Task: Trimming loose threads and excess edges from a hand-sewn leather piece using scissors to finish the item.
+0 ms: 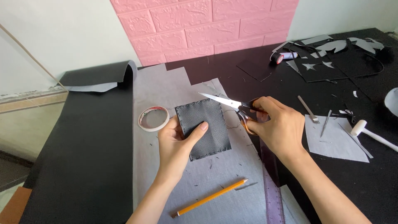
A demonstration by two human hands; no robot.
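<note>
Two hands at work over the bench [95,166], both yours. Your left hand [176,143] presses down on a black leather piece [209,120], stitched along its edges; thumb lies across its face, the other fingers are tucked at its left edge, so the hand pins it rather than closing round it. Leather piece lies flat on a grey sheet [166,89], near the middle of the bench. Your right hand [277,128] grips orange-handled scissors [232,105], fingers closed through and around the handles. Blades are parted slightly, tips pointing left, just above the top right corner of the leather piece. Contact between blade and leather: cannot tell.

Nearby: roll of tape [153,118] just left of the leather piece, beside your left hand. Yellow pencil [211,198] on the grey sheet below. Purple ruler [271,191] under your right wrist. White mallet [371,132] well apart at right.
</note>
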